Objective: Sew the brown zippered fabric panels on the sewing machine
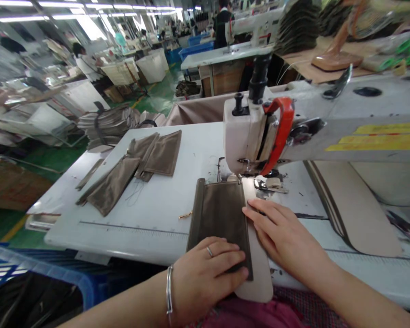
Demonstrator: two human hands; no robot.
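Note:
A dark brown fabric panel (222, 214) lies on the white sewing table (150, 214), its far edge under the presser foot (264, 183) of the sewing machine (259, 132). My left hand (205, 278) lies flat on the panel's near end, fingers stretched out, with a ring and a wrist bangle. My right hand (280, 232) rests flat along the panel's right edge, fingertips just short of the foot. A pale strip (259, 269) shows under the panel's right side.
Several finished brown panels (140, 168) lie spread on the table's left part. A stack of pieces (109, 123) sits beyond them. A blue crate (37, 278) stands at the lower left. Other sewing stations and people fill the background.

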